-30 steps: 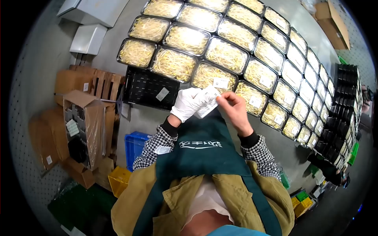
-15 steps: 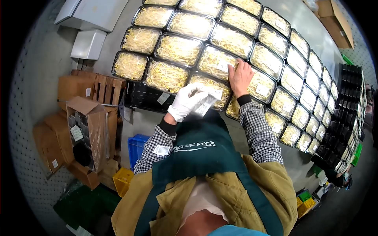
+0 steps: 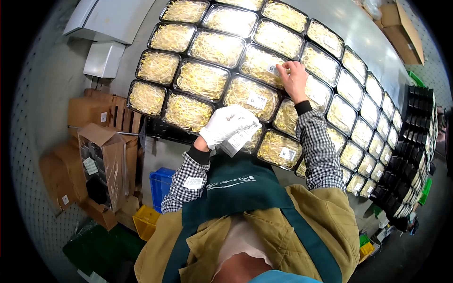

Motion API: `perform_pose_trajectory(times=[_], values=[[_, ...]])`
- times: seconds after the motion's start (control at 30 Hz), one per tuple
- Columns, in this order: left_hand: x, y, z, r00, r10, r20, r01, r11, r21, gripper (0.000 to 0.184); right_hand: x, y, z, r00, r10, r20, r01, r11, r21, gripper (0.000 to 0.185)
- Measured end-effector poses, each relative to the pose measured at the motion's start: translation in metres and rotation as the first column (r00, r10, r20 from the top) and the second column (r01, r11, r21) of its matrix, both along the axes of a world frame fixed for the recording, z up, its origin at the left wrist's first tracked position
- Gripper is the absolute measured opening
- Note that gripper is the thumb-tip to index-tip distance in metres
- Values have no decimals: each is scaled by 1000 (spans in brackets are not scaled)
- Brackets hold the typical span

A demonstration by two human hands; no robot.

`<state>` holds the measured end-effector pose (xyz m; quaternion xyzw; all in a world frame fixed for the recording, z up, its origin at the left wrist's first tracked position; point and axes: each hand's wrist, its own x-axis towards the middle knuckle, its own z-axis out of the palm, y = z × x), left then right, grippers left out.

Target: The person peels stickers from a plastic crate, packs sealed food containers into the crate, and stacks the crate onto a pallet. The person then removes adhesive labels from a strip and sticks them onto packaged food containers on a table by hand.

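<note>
My left hand, in a white glove, pinches a strip of white printed labels that hangs over the near edge of the packs. My bare right hand has its fingers curled together over a clear-topped black tray of bean sprouts. Its fingertips are close beside a white label on that tray; whether anything is between them is hidden. Nearer to me, another bean sprout tray carries a label on its lid.
Rows of packed sprout trays cover the metal table. Stacked black trays stand at the right. Cardboard boxes, a blue crate and a yellow crate are on the left.
The trays have shifted in view, those at left moving down. My right hand has moved slightly up and right, its fingers now curled rather than spread. The left hand still holds the label strip.
</note>
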<state>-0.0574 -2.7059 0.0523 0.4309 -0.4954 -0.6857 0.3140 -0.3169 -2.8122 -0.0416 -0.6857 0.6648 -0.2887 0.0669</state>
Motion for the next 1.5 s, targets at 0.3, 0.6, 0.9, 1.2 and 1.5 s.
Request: perform_pose_trajectory(times=[0.3, 0.6, 0.9, 1.2, 1.5], values=[[-23, -33, -15, 900, 176, 400, -92, 971, -220, 18, 13, 27, -6, 952, -29, 304, 30, 1000, 3, 25], [-44, -53, -26, 994, -5, 114, 9, 999, -34, 20, -28, -16, 48, 748, -85, 658, -153, 943, 295, 24], [-57, -73, 5, 978, 200, 50, -200, 980, -11, 18, -34, -104, -23, 953, -165, -254, 124, 978, -169, 37], [-75, -103, -17, 877, 320, 359, -284, 947, -151, 15, -3, -9, 74, 481, -54, 875, -581, 728, 364, 23], [-58, -86, -5, 993, 116, -21, -112, 983, 145, 19, -85, -223, -11, 994, -112, 6, 112, 992, -60, 36]])
